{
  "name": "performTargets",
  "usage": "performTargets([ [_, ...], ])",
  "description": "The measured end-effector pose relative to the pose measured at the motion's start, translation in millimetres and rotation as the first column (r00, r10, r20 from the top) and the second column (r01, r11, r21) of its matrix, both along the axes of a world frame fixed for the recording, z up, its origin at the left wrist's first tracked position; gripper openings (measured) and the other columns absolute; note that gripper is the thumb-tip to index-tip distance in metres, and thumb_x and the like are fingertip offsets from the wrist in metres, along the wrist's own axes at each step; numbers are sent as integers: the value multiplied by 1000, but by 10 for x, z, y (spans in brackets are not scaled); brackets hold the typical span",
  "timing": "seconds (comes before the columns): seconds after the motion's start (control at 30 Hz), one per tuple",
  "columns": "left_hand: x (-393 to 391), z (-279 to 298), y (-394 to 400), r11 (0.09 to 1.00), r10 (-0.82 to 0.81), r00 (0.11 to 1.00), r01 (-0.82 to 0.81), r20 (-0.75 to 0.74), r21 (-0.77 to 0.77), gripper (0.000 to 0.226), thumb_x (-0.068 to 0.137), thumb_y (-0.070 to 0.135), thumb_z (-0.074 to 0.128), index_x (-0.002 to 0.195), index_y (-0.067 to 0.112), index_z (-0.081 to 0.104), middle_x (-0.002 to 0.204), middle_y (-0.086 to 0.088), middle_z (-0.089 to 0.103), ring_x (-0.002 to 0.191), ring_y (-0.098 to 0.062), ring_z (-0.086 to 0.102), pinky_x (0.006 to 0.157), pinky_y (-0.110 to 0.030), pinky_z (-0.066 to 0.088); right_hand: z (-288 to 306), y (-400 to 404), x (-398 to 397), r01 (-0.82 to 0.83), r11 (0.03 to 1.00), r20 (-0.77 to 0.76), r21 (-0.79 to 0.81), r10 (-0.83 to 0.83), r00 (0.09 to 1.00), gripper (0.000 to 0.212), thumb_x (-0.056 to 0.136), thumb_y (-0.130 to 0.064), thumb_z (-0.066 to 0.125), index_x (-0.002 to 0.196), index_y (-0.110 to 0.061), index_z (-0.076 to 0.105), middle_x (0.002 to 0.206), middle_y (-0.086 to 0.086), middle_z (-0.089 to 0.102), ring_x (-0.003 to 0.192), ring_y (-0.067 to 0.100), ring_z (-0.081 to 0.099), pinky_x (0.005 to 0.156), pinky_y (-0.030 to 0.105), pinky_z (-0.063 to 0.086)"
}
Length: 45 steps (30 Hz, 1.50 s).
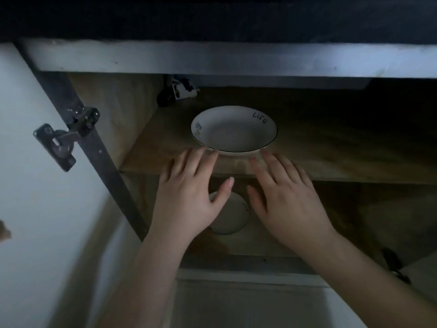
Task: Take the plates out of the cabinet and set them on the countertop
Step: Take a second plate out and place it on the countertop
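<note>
While both hands reach into the cabinet (151,129), neither one grasps anything: fingers are spread and loose on each. The left hand (186,200) is palm down, its back to the camera, fingers fanned forward and its thumb angled inward toward the other hand. Its fingertips (208,153) lie at the near left edge of the plate (234,130), touching it or just short of it; the blur does not let me tell which. The right hand (286,204) mirrors that pose, palm down, its thumb pointing in toward the left thumb, its fingertips (266,157) at the plate's near right edge, again too blurred to tell contact. Both bare forearms rise from the bottom of the view and converge toward the plate, the wrists nearly straight.

The plate is white with a thin dark rim line, the word "Life" written on its far right inner side and a small drawing on its left side. It sits flat on the wooden shelf (331,147), close to the shelf's front edge, between the two hands.

Below the shelf, on the cabinet floor, a second plate (233,216) lies flat, partly covered by the left thumb and palm. At the left, the white door (30,185) stands open, with a metal hinge (63,143) on its inner face. A small dark and white object (177,91) sits at the shelf's back left corner, too dim to identify.
</note>
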<state>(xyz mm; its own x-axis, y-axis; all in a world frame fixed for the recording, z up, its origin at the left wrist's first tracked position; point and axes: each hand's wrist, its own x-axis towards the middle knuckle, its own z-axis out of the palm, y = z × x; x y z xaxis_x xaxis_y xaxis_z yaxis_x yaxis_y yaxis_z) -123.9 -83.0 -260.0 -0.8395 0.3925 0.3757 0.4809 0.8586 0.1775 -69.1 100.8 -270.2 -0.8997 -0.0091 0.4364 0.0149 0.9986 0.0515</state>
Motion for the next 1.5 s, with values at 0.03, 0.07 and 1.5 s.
performTargets([
  [0.03, -51, 9, 5, 1000, 3, 1000, -3, 10, 13, 66, 95, 64, 25, 147, 24, 38, 154, 0, 40, 143, -25, 33, 110, -51, 34, -3, 7, -35, 5, 1000, -1, -5, -5, 1000, 53, 96, -46, 39, 145, -24, 38, 150, 8, 44, 138, 27, 41, 110, 41, 18],
  [0.07, -106, 21, 9, 1000, 7, 1000, -8, 22, 28, 66, 96, 63, 26, 148, 24, 38, 154, 0, 39, 142, -25, 34, 110, -51, 35, -1, 17, -76, 6, 1000, -10, -13, -6, 1000, 52, 97, -46, 39, 145, -24, 38, 150, 7, 45, 138, 26, 40, 110, 40, 19],
  [1.5, -1047, 246, 41, 356, -207, 795, -481, 570, 801, 45, 91, 8, 66, 131, 24, 53, 116, 5, 60, 99, -22, 65, 52, -24, 58, 530, 658, -1268, 280, 202, 294, -939, 42, 955, 25, 94, -13, 57, 88, -37, 59, 91, -7, 60, 97, 23, 62, 92, 45, 54],
])
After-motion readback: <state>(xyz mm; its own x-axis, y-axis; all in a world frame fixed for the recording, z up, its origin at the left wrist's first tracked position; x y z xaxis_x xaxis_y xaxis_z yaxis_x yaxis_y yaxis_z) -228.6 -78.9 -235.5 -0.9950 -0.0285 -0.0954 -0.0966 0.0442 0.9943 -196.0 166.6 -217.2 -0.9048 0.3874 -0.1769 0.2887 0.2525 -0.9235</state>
